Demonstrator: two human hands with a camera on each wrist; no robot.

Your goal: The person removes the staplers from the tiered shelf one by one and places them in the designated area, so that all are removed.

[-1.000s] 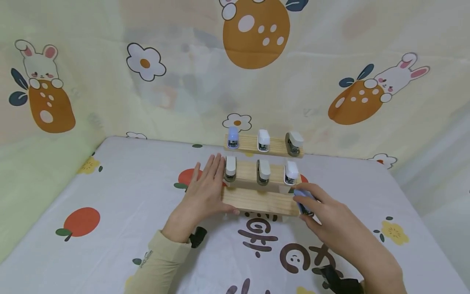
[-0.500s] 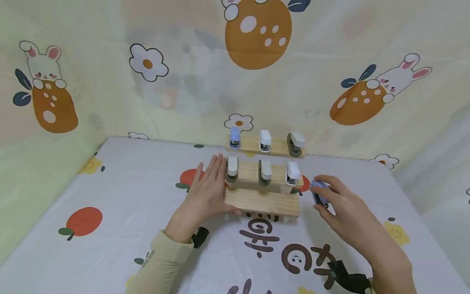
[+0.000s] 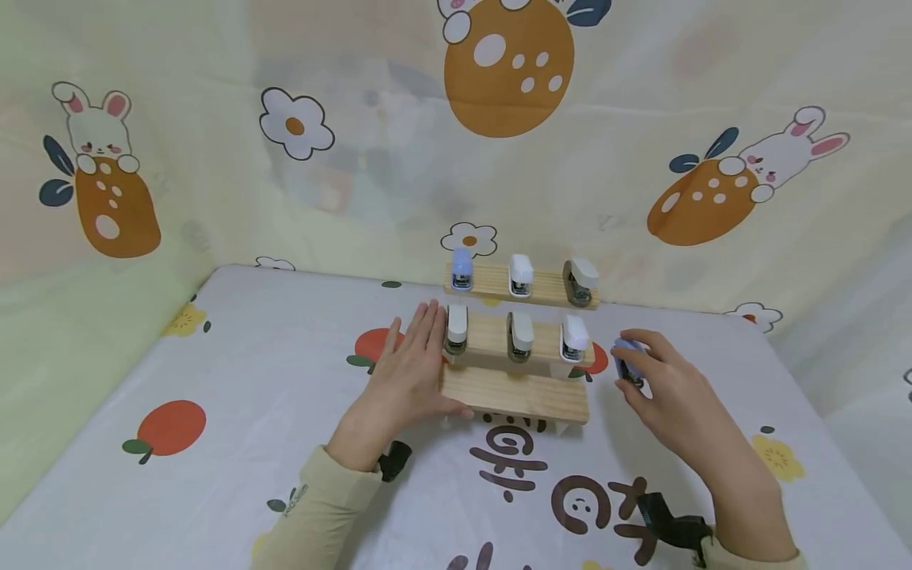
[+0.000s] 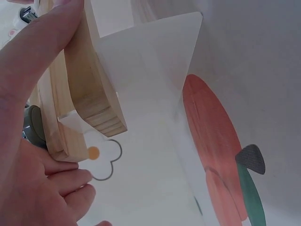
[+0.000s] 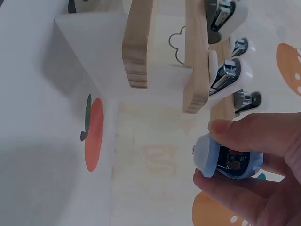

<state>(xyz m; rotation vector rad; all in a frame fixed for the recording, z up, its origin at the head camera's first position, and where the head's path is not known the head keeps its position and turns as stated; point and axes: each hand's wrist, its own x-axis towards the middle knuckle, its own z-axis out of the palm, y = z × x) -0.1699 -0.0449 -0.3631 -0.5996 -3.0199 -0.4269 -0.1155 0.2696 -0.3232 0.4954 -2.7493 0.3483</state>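
A small blue stapler (image 3: 630, 362) is pinched between thumb and fingers of my right hand (image 3: 677, 400), held to the right of a tiered wooden rack. In the right wrist view the stapler (image 5: 228, 157) shows its metal inside. My left hand (image 3: 406, 380) lies with fingers stretched along the rack's left side, the thumb by the front of the bottom shelf (image 3: 513, 394). That shelf carries no stapler. On the middle shelf (image 3: 488, 328) stand three whitish staplers, the rightmost one (image 3: 574, 339) nearest my right hand. The top shelf (image 3: 492, 279) holds a blue stapler (image 3: 461, 269) and two whitish ones.
Clear side supports (image 4: 150, 56) carry the wooden boards. A pale cloth with printed fruit and lettering covers the table (image 3: 249, 396). Behind the rack hangs a patterned curtain (image 3: 378, 190).
My right hand has moved right, away from the bottom shelf's right end, carrying the blue stapler with it. My left hand stays against the rack. The head view has shifted slightly.
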